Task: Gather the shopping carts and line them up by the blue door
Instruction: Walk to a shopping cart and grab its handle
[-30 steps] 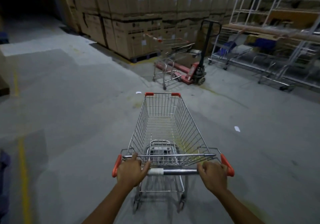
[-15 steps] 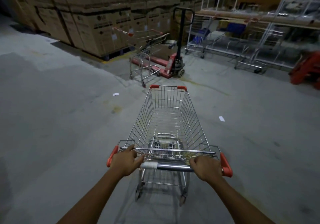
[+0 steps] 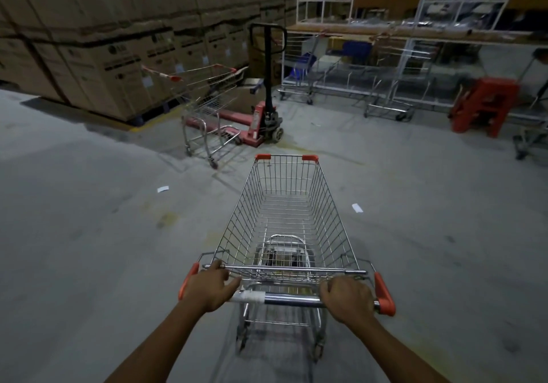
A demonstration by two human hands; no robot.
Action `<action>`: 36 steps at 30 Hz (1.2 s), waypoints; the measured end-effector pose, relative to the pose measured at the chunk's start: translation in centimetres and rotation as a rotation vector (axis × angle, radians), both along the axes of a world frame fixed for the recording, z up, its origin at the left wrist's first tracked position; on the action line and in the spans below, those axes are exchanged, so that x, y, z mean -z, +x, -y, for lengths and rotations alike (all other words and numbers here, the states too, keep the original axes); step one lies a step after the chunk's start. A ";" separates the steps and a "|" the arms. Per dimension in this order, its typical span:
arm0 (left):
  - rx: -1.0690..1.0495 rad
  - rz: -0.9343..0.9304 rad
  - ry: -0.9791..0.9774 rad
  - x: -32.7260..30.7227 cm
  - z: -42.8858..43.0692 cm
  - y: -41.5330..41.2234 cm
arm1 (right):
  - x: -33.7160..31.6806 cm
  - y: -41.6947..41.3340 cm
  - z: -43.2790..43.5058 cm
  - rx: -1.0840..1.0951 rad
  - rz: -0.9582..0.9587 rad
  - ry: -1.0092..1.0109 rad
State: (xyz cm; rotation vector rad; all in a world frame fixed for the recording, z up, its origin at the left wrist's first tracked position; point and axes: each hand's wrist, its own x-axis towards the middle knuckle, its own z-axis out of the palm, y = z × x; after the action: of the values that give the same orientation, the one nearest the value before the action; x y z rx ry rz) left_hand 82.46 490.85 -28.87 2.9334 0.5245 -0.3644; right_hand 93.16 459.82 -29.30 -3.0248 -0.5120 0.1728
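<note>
Both hands on the near cart [image 3: 286,175], lower centre of frame. Left hand [image 3: 209,289] grips the left end of the handle bar [image 3: 292,299], fingers curled over it, thumb pointing in along the bar. Right hand [image 3: 347,298] grips the right end, fingers wrapped over the top, just inside the orange end cap [image 3: 384,296]. A white tape wrap [image 3: 247,296] sits on the bar beside the left hand.

The basket is empty and its nose points up-frame. It has orange corner caps on the front rim and stands on bare concrete floor [image 3: 89,234].

A second cart [image 3: 207,98] is at upper centre-left, apart from the near one and angled, with its handle toward the upper left. It is just beside a red pallet jack [image 3: 261,119], whose black tiller stands upright. I can't tell if they touch.

Stacked cardboard boxes [image 3: 118,56] fill the upper left. White metal racking [image 3: 385,56] runs across the upper right, with wheeled wire frames beneath it too blurred to identify. A red stool-like object [image 3: 486,104] is at the right, below the rack.

There are two paper scraps on the floor: one mid-left [image 3: 162,189], one right of the basket [image 3: 357,207].
</note>
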 end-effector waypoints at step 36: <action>0.465 0.077 0.009 1.0 -12.1 24.3 | 0.2 10.1 -10.4 0.498 -0.015 0.050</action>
State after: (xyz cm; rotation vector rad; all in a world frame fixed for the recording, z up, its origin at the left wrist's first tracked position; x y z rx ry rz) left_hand 106.80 502.97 -29.86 3.0383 -0.1744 -0.2935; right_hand 103.27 470.22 -29.51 -2.9823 0.2398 0.1476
